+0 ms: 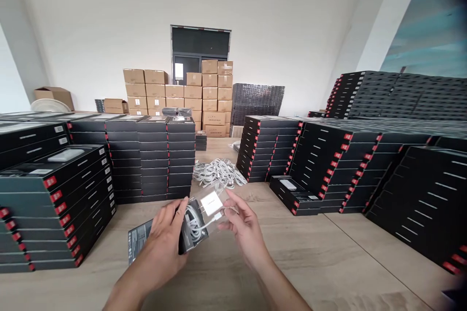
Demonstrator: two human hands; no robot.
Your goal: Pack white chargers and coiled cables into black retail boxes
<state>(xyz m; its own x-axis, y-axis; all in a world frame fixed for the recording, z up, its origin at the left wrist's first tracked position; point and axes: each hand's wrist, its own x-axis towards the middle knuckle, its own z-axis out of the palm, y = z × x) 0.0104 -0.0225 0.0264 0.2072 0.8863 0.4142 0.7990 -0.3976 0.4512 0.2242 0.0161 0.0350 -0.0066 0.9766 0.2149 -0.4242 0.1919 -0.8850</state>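
Under my left hand (pixel 168 228) is a dark retail box (pixel 140 235), its fingers wrapped over the top near the open end. A coiled white cable (pixel 193 221) lies in the opening. Beside the coil, a white charger (pixel 211 203) with metal prongs sits in a clear plastic piece (pixel 219 194) sticking out of the box. My right hand (pixel 241 218) pinches the right edge of that plastic, close to the cable's plug. How deep the plastic goes into the box is hidden. Just beyond both hands is a heap of white cables (pixel 221 172).
Tall stacks of black boxes stand on the wooden table (pixel 292 262), left (pixel 153 155) and right (pixel 324 155). A low black box (pixel 295 197) with a white item on top lies right of my hands. Brown cartons (pixel 211 92) are piled at the back wall.
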